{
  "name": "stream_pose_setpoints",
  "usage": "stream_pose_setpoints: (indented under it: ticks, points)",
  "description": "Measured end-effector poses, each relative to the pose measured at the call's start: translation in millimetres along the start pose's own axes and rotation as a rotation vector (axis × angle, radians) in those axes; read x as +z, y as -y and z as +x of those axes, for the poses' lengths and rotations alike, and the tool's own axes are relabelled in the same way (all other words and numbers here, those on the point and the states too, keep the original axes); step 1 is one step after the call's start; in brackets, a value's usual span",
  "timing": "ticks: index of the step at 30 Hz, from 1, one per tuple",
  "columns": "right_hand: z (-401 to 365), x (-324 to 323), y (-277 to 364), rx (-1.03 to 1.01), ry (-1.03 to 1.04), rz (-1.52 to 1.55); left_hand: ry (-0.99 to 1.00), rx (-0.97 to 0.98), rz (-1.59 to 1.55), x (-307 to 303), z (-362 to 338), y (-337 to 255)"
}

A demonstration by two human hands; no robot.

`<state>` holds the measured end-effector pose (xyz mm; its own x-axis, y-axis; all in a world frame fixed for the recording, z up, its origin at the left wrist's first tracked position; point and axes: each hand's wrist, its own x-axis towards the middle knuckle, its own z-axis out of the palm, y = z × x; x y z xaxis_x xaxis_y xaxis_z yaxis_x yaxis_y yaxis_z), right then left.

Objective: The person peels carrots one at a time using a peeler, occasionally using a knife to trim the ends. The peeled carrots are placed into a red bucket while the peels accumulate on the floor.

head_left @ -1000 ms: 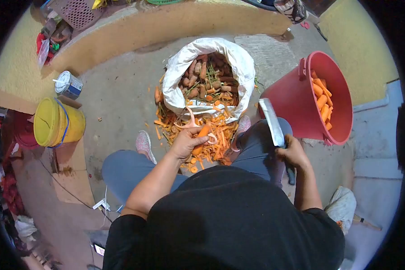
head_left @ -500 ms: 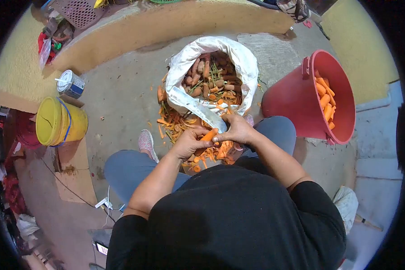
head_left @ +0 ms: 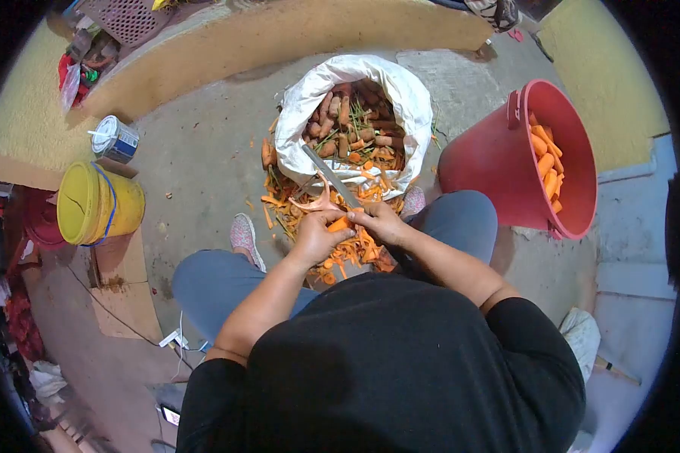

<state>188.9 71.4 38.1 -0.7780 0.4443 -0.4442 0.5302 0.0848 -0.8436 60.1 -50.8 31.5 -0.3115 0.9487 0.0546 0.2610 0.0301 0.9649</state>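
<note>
My left hand [head_left: 319,235] is closed round an orange carrot [head_left: 340,224] in front of my body. My right hand [head_left: 381,223] grips a knife [head_left: 331,175], its long blade pointing up and left over the edge of a white sack [head_left: 295,143]. A pinkish peeler-like piece [head_left: 319,201] shows beside the blade; what it is I cannot tell. Unpeeled carrots [head_left: 344,109] and green stems lie inside the sack. Orange peelings and cut pieces [head_left: 363,253] are heaped below my hands and around the sack's near side.
On the right, a tilted red bucket [head_left: 476,162] holds peeled carrots [head_left: 548,162]. To the left stand a yellow bucket [head_left: 79,204] and a white-and-blue tub [head_left: 115,141]. A low wall [head_left: 279,47] runs behind the sack. A cable and power strip [head_left: 174,339] lie at lower left.
The knife blade has swung and now shows lengthwise, pointing up and left over the sack. Both hands have shifted slightly, and the carrot is more hidden by the left fingers.
</note>
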Motion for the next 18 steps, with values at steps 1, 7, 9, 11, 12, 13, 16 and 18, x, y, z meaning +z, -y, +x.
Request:
stream_pose_setpoints:
  ticks: [1,7,9,11,12,13,16,18]
  points:
    - [2.3,2.4,-6.0,0.071,0.011,0.049,-0.029,-0.034,0.042,2.3,-1.0,1.5]
    - [8.2,10.6,-15.3,0.282,0.029,0.178,-0.152,-0.062,0.342,6.7,-1.5,-1.8]
    - [9.9,6.6,-8.8,0.286,0.074,0.164,-0.183,-0.079,0.433,5.6,-2.8,0.6]
    - [14.9,2.3,-11.2,0.235,0.033,-0.032,-0.111,-0.293,0.37,-1.0,1.4,12.6]
    - [13.8,1.2,-7.4,0.21,0.014,-0.132,-0.075,-0.402,0.335,-4.7,5.0,12.1]
    - [9.7,0.7,-3.7,0.123,-0.048,-0.171,-0.094,-0.513,0.097,-7.2,7.5,11.1]
    - [-5.0,1.2,9.1,-0.091,-0.22,-0.22,-0.277,-0.737,-0.586,-9.9,12.6,-3.6]
    - [-14.7,4.5,20.8,-0.18,-0.249,-0.315,-0.273,-0.78,-0.778,-9.4,13.4,-3.7]
